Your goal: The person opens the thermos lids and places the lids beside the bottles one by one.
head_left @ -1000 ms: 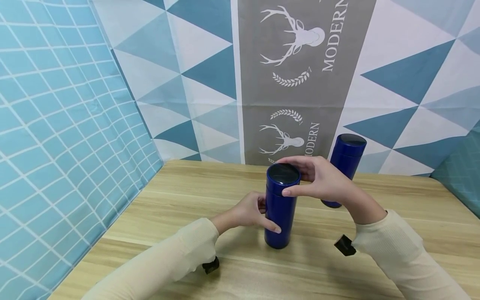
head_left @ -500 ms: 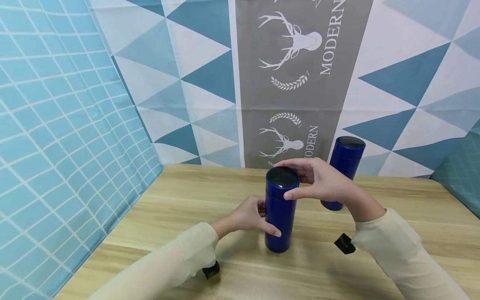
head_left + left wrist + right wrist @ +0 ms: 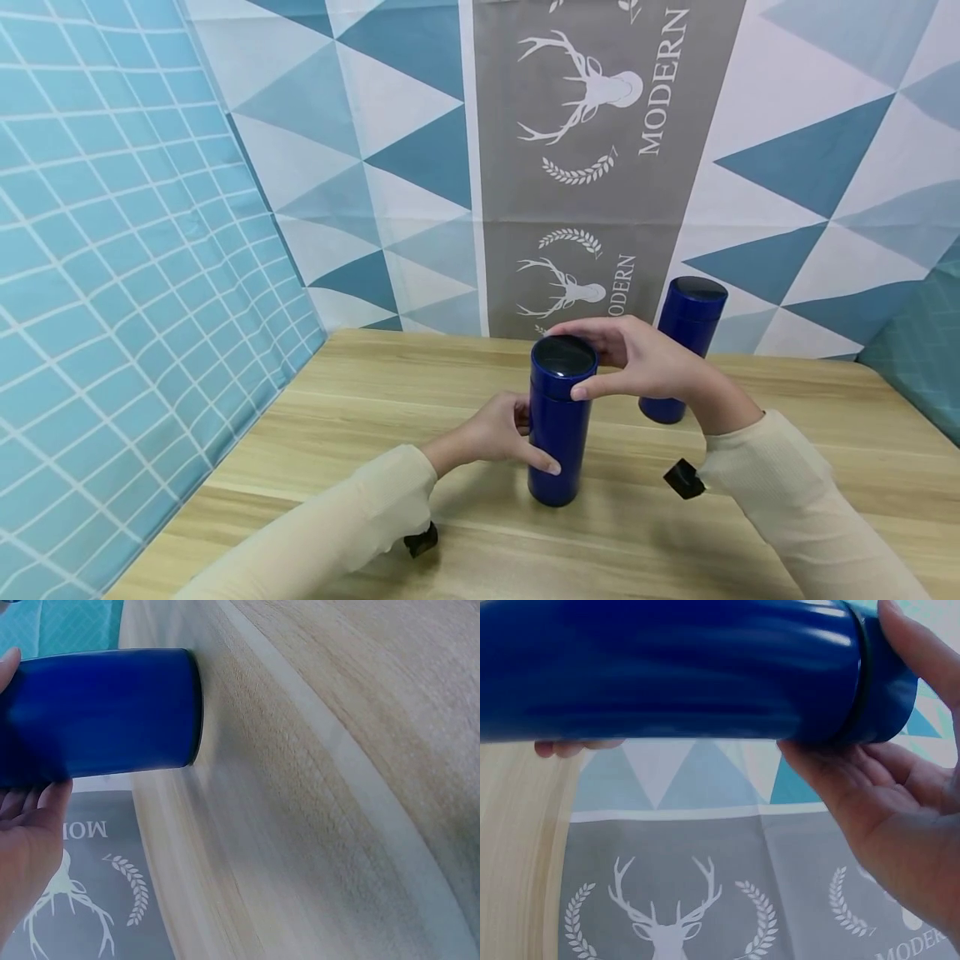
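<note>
A dark blue thermos bottle (image 3: pixel 564 429) with a glossy black-topped lid (image 3: pixel 564 357) stands upright on the wooden table, both hands around it. My left hand (image 3: pixel 495 429) grips its lower body, thumb across the front, with the other fingers mostly hidden behind. Higher up, my right hand (image 3: pixel 648 362) holds the lid between thumb and fingers. In the right wrist view a dark seam separates the lid (image 3: pixel 891 682) from the body (image 3: pixel 675 667). The left wrist view shows the bottle's base (image 3: pixel 180 709) right at the tabletop.
A second blue thermos bottle (image 3: pixel 688 321) stands upright behind my right hand, partly covered by it. The table (image 3: pixel 375 367) ends at a patterned cloth (image 3: pixel 420 150) with deer prints at the back. Blue checked cloth (image 3: pixel 135 250) borders the left side.
The head view has tilted up slightly, so the scene sits a little lower. Both hands keep their places on the bottle, with hardly any visible movement.
</note>
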### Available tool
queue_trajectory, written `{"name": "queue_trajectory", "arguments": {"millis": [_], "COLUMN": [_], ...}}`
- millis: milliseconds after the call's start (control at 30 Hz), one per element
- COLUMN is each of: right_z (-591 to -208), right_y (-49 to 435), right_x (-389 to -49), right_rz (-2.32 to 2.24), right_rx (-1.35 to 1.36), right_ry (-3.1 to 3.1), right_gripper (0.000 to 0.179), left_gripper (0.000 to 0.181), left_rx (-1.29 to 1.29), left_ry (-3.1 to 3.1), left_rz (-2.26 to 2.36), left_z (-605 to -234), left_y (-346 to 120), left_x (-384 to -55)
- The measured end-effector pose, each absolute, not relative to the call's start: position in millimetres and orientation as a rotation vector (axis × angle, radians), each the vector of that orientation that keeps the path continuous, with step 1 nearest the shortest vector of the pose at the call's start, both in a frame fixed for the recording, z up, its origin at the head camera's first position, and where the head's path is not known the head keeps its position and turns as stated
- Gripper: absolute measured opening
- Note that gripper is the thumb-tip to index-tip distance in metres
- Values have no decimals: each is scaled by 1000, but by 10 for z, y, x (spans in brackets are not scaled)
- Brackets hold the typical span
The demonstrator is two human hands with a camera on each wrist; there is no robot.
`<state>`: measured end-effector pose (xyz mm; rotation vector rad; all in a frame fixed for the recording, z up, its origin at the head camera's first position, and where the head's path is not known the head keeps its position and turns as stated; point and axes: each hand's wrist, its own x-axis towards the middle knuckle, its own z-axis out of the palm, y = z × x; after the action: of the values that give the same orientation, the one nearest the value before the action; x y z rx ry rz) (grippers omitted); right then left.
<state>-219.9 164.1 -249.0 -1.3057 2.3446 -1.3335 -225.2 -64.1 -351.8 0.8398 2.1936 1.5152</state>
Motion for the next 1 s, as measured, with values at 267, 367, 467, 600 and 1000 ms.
{"name": "queue_trajectory", "arguments": {"millis": [267,367,467,600,1000], "right_z": [-2525,-2517,-2500,-2492,-2607], "right_y": [1674,1675,1671,1673,1652], "right_x": [-2289,-2305,-2313,-2332,-2264], "right_rz": [-1337,-1335,-1336,-1345,-1397], "right_rx": [-1352,-1358,-1366,-1371,-1367], "right_ry": [2253,2223,2195,2161,2107], "right_gripper": [62,63,65,65,84], "left_gripper": [49,48,49,48,48], "left_rx": [852,851,850,857,827], "left_ry": [2210,2209,2203,2191,2219], "left_rz": [1492,1492,1493,1502,1500], "left_z": [-3528,-3526,-3521,-3518,-3520], "left_y": [-649,-651,-656,-658,-645], "left_x": [-2256,-2255,-2257,-2259,-2256]}}
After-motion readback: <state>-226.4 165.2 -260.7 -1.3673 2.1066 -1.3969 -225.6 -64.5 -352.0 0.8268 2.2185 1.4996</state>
